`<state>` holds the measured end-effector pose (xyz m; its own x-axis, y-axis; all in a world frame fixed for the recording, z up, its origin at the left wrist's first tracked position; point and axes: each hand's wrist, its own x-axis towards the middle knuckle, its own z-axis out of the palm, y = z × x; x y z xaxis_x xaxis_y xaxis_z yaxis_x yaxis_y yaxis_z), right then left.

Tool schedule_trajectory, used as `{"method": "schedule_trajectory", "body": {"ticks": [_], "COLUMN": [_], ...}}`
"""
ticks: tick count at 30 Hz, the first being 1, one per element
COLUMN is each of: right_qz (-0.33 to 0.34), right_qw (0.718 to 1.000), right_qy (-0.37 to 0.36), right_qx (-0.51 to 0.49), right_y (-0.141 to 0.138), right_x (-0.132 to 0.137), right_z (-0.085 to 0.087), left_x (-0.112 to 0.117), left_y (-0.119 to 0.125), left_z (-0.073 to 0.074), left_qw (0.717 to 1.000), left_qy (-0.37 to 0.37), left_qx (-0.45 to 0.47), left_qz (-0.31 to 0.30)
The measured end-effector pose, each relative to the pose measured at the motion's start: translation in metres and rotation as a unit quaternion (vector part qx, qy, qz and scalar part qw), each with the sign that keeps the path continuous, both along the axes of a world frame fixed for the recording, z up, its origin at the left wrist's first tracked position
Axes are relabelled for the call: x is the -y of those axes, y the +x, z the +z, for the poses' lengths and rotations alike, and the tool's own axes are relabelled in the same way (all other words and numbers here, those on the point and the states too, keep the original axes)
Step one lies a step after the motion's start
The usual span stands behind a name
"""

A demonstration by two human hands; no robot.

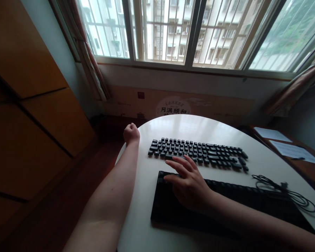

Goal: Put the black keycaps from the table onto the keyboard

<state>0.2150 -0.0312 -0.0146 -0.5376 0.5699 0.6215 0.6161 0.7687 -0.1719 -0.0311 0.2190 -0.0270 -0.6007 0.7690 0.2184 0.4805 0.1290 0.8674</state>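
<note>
My right hand (190, 180) hovers over or rests on the upper left of a black keyboard (160, 206), fingers spread and apart. One fingertip is close to the keys at its top left corner; whether it touches, I cannot tell. A row of keys (225, 184) runs along the keyboard's far edge; hand and forearm hide much of the rest. Beyond it, loose black keycaps (178, 147) lie in rows, laid out like a keyboard. At the table's left edge, my left hand (131, 133) is closed in a fist; its inside is hidden.
The white round table (194, 124) carries everything. A coiled black cable (299, 199) lies at the right, partly over the keyboard. Farther right, paper sheets (295, 150) rest on a brown surface. A wooden cabinet (28, 115) stands left, a barred window (168, 31) ahead.
</note>
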Motion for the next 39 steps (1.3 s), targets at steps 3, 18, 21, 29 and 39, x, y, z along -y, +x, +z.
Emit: {"method": "schedule_trajectory", "body": {"ticks": [3, 18, 21, 29, 39], "right_qz": [0.02, -0.106, -0.094, -0.064, -0.074], "right_qw": [0.999, 0.979, 0.963, 0.931, 0.935], "right_qy": [-0.01, -0.151, -0.219, -0.303, -0.306], "right_qx": [0.03, 0.085, 0.128, 0.192, 0.161], "right_y": [0.002, 0.002, -0.005, -0.016, -0.025], "right_x": [0.002, -0.175, -0.2, -0.225, -0.23], "right_z": [0.005, 0.061, 0.058, 0.043, 0.034], "left_x": [0.002, 0.005, 0.007, 0.01, 0.011], "left_y": [0.0, -0.001, 0.0, 0.004, 0.005], "left_z": [0.002, 0.004, 0.006, 0.009, 0.01], "left_qw": [1.0, 1.0, 1.0, 0.999, 0.999], "left_qy": [0.0, -0.016, -0.025, -0.042, -0.044], "left_qx": [0.0, -0.011, -0.016, -0.025, -0.022], "left_qz": [-0.002, -0.005, -0.006, -0.011, -0.015]}}
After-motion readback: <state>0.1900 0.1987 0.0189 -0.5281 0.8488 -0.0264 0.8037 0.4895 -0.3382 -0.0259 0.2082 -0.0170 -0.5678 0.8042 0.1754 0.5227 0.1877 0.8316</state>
